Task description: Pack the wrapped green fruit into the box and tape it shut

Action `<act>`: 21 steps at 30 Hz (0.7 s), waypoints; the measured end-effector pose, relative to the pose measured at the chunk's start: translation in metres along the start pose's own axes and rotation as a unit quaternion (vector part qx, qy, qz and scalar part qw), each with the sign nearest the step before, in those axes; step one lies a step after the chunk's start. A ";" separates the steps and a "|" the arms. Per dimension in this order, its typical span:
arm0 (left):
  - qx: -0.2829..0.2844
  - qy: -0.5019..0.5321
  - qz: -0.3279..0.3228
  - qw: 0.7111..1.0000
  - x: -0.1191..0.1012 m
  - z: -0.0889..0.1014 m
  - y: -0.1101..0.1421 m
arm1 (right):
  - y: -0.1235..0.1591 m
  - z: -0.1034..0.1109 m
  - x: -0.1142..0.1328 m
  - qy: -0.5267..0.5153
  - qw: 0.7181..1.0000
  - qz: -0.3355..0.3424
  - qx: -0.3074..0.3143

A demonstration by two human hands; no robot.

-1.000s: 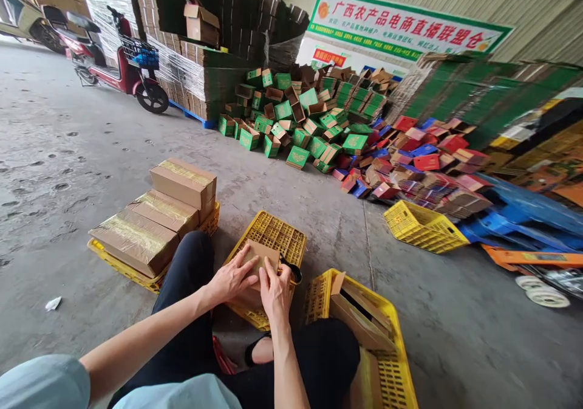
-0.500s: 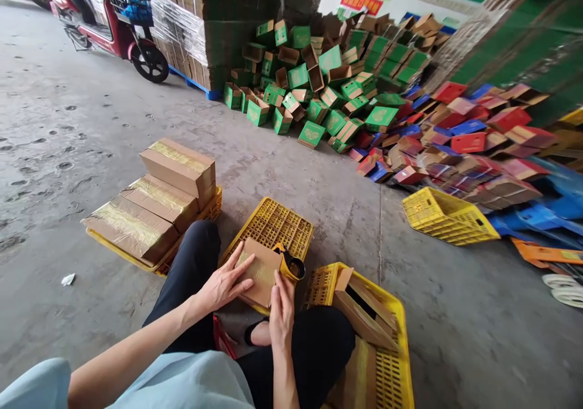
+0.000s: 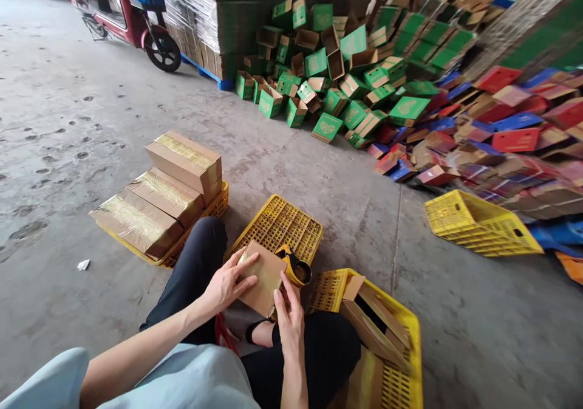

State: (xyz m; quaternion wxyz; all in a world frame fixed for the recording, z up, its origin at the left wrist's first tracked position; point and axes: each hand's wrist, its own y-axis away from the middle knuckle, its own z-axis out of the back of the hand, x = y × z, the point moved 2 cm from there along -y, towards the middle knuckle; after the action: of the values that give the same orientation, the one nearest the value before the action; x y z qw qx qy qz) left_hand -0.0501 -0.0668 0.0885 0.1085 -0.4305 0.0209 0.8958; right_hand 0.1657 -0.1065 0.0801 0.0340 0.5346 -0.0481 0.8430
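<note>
A small cardboard box (image 3: 266, 275) with a strip of clear yellowish tape sits tilted between my hands, above the near end of an upturned yellow plastic crate (image 3: 285, 223). My left hand (image 3: 228, 282) holds its left side, fingers spread over the taped face. Along the right edge, my right hand (image 3: 290, 315) grips with its fingertips. A yellow and black tape dispenser (image 3: 296, 266) lies on the crate, right beside the box. The box's underside is hidden.
Taped cartons (image 3: 146, 214) fill a yellow crate at left. Another yellow crate (image 3: 412, 330), near my right knee, holds an open carton (image 3: 376, 324). Stacked yellow crates (image 3: 478, 223) stand farther right. Green boxes (image 3: 328, 126) and red-blue boxes (image 3: 514, 140) lie piled behind; a scooter (image 3: 132, 26) is parked at back left.
The view has swung slightly right and down. The box is tipped a little differently, and the right hand's fingers have spread somewhat along its edge.
</note>
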 end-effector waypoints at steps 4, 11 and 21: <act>0.010 0.009 0.020 1.000 0.001 -0.004 -0.004 | -0.007 -0.002 0.002 0.045 0.998 0.034 -0.031; 0.014 0.048 0.006 0.999 0.006 0.004 0.005 | -0.012 -0.033 0.016 0.099 0.990 0.060 -0.087; 0.048 0.089 -0.012 0.995 0.011 0.012 0.007 | -0.010 -0.047 0.025 0.147 0.987 0.035 -0.052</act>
State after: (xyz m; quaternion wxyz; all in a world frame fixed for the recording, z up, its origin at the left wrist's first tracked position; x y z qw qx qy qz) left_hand -0.0677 -0.0703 0.0867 0.1377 -0.5034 0.0681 0.8503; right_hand 0.1138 -0.0910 0.0827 0.0393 0.4001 -0.1047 0.9096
